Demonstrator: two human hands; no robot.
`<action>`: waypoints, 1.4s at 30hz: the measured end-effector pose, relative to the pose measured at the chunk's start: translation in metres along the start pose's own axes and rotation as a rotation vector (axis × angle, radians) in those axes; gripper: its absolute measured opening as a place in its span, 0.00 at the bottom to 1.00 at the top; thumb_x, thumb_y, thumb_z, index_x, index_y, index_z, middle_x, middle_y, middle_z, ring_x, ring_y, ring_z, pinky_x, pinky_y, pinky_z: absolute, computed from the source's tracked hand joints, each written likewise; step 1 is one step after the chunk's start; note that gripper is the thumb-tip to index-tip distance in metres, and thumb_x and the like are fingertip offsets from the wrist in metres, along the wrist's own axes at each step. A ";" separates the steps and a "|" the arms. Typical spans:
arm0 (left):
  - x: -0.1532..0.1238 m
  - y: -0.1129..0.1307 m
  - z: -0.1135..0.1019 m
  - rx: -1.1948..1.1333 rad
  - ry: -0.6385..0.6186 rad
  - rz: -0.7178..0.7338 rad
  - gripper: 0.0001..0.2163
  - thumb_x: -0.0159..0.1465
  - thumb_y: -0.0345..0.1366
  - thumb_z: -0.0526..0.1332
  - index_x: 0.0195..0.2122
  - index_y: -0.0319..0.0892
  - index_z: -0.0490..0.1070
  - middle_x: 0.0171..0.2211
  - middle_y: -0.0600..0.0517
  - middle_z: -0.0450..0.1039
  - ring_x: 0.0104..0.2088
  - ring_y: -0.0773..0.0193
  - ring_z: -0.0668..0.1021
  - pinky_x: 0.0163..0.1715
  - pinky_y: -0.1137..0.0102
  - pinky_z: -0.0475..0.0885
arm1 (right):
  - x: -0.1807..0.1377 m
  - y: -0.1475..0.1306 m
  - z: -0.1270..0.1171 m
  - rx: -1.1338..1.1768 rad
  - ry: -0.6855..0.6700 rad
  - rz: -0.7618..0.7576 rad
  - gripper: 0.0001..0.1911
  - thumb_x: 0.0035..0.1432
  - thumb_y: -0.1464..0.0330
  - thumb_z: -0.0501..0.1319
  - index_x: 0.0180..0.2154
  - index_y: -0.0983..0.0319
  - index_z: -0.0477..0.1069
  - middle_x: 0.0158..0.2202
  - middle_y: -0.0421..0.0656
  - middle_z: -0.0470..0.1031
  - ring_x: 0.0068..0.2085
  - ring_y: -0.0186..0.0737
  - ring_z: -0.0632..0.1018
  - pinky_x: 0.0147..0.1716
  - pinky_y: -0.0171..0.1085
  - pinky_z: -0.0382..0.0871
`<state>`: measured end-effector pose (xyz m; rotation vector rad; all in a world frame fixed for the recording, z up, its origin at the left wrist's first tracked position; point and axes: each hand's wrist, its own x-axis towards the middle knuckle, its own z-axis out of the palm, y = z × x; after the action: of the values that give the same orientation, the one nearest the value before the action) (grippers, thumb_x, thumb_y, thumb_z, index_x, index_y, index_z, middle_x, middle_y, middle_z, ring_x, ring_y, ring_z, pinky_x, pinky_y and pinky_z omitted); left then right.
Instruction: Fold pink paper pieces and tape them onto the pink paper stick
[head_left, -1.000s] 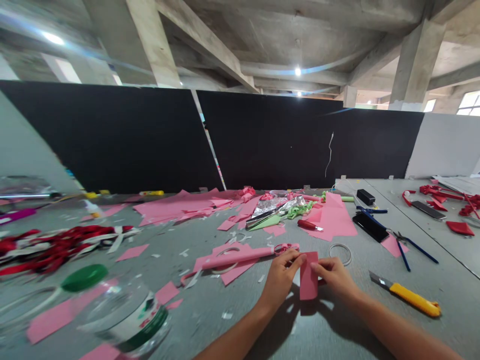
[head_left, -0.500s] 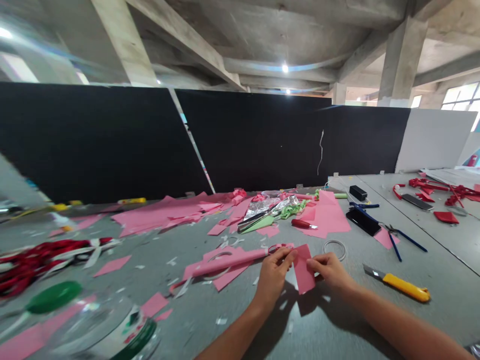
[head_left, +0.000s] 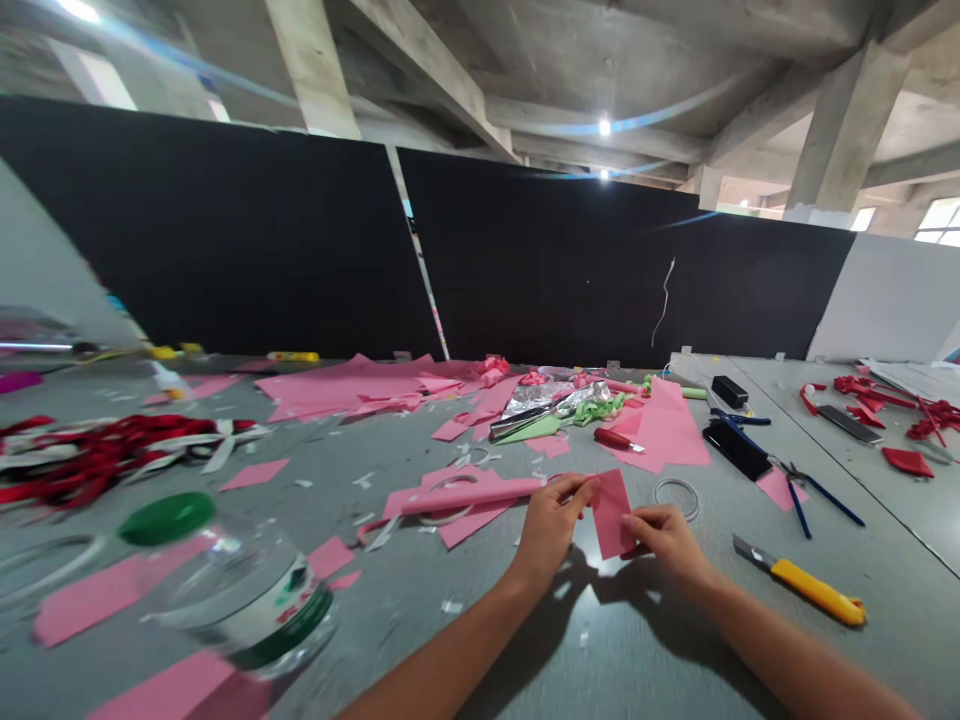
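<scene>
A small rectangle of pink paper (head_left: pixel 611 515) is held up just above the grey table (head_left: pixel 645 640), casting a shadow below. My left hand (head_left: pixel 551 525) pinches its upper left edge between thumb and fingers. On the other side, my right hand (head_left: pixel 667 545) grips the lower right edge, fingertips closed. Left of my left hand lies a rolled pink paper tube (head_left: pixel 465 495) on more pink sheets. A roll of clear tape (head_left: pixel 676 498) rests just beyond my right hand.
A yellow utility knife (head_left: pixel 817 590) lies at right, near blue-handled pliers (head_left: pixel 817 500) and a black phone (head_left: pixel 735 448). A red-handled knife (head_left: pixel 619 441) and scissors (head_left: pixel 517 422) sit farther back. At left are a green-capped plastic bottle (head_left: pixel 247 590) and red-white ribbons (head_left: pixel 97 450). A black partition (head_left: pixel 525 260) closes the back.
The view has turned leftward and tilted, so things on the table appear farther right. Both hands keep their hold on the pink paper, which stays nearly in the same pose.
</scene>
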<state>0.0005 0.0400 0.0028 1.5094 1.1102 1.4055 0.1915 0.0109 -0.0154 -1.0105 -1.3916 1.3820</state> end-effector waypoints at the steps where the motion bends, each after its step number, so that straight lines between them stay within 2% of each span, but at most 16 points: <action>1: 0.000 0.000 0.000 0.007 0.003 0.007 0.18 0.63 0.51 0.67 0.26 0.42 0.78 0.26 0.52 0.74 0.27 0.61 0.70 0.32 0.68 0.66 | 0.000 0.000 0.000 0.002 0.006 -0.002 0.32 0.53 0.39 0.72 0.26 0.63 0.79 0.24 0.41 0.69 0.28 0.37 0.72 0.35 0.41 0.77; 5: 0.002 -0.002 0.000 -0.006 0.031 0.000 0.18 0.63 0.52 0.67 0.25 0.42 0.78 0.25 0.53 0.72 0.27 0.62 0.70 0.32 0.68 0.66 | -0.001 0.003 -0.001 -0.021 0.015 0.007 0.31 0.55 0.41 0.72 0.27 0.64 0.80 0.25 0.42 0.72 0.28 0.37 0.74 0.34 0.40 0.76; 8: 0.005 -0.005 -0.001 -0.046 0.054 -0.041 0.19 0.61 0.53 0.68 0.26 0.42 0.78 0.24 0.53 0.73 0.27 0.63 0.70 0.30 0.69 0.67 | 0.000 0.005 -0.001 -0.034 0.006 0.047 0.28 0.56 0.44 0.72 0.33 0.64 0.83 0.30 0.48 0.79 0.31 0.42 0.81 0.33 0.39 0.76; 11: 0.006 -0.007 -0.002 -0.053 0.061 -0.049 0.19 0.61 0.54 0.69 0.25 0.42 0.78 0.24 0.53 0.72 0.27 0.63 0.70 0.30 0.69 0.66 | 0.001 0.006 -0.002 -0.017 0.009 0.057 0.27 0.55 0.45 0.73 0.33 0.65 0.83 0.31 0.50 0.82 0.33 0.47 0.85 0.33 0.39 0.76; 15: 0.006 -0.007 -0.002 -0.060 0.055 -0.046 0.19 0.60 0.54 0.70 0.25 0.42 0.77 0.24 0.53 0.73 0.27 0.64 0.69 0.30 0.69 0.66 | 0.003 0.007 -0.005 -0.023 0.003 0.052 0.27 0.56 0.45 0.73 0.32 0.65 0.82 0.30 0.50 0.82 0.32 0.46 0.85 0.33 0.39 0.76; 19: 0.006 -0.008 -0.002 -0.099 0.087 -0.077 0.21 0.59 0.56 0.71 0.26 0.41 0.78 0.24 0.54 0.72 0.25 0.64 0.69 0.29 0.69 0.65 | 0.001 0.009 -0.004 0.025 -0.045 0.114 0.29 0.55 0.44 0.73 0.34 0.66 0.83 0.30 0.51 0.83 0.30 0.45 0.84 0.31 0.39 0.77; 25: 0.005 -0.005 -0.001 -0.138 0.089 -0.098 0.21 0.58 0.56 0.72 0.27 0.41 0.78 0.24 0.54 0.72 0.26 0.65 0.69 0.29 0.70 0.66 | -0.002 0.009 -0.002 0.128 -0.050 0.161 0.27 0.52 0.46 0.76 0.31 0.65 0.81 0.30 0.51 0.83 0.28 0.43 0.83 0.31 0.41 0.78; 28: 0.003 -0.002 0.001 -0.232 0.023 -0.142 0.22 0.58 0.58 0.72 0.31 0.41 0.79 0.27 0.53 0.74 0.27 0.65 0.71 0.28 0.70 0.68 | -0.002 0.007 -0.004 0.133 -0.041 0.172 0.28 0.52 0.45 0.76 0.31 0.65 0.81 0.32 0.51 0.83 0.29 0.44 0.83 0.32 0.43 0.78; 32: 0.001 0.001 0.004 -0.297 -0.137 -0.191 0.25 0.61 0.61 0.68 0.31 0.41 0.77 0.29 0.50 0.75 0.28 0.62 0.75 0.27 0.71 0.69 | -0.002 0.004 -0.006 0.122 0.011 0.143 0.30 0.51 0.43 0.76 0.31 0.65 0.80 0.32 0.52 0.84 0.30 0.42 0.82 0.34 0.41 0.76; 37: 0.000 -0.006 0.004 -0.213 -0.235 -0.226 0.24 0.61 0.58 0.68 0.24 0.42 0.71 0.21 0.54 0.69 0.24 0.64 0.72 0.28 0.69 0.67 | -0.003 0.001 -0.005 0.167 0.017 0.154 0.30 0.50 0.43 0.77 0.30 0.65 0.79 0.32 0.51 0.84 0.33 0.43 0.83 0.35 0.39 0.75; 42: 0.001 -0.010 0.001 -0.050 -0.241 -0.135 0.23 0.66 0.54 0.65 0.21 0.43 0.70 0.19 0.54 0.68 0.24 0.63 0.69 0.30 0.67 0.63 | -0.003 0.000 -0.005 0.166 0.007 0.170 0.31 0.48 0.42 0.78 0.31 0.64 0.79 0.32 0.51 0.85 0.33 0.42 0.84 0.34 0.38 0.76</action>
<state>0.0008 0.0442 -0.0063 1.4941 1.0003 1.1193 0.1966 0.0095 -0.0158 -1.0408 -1.1853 1.5893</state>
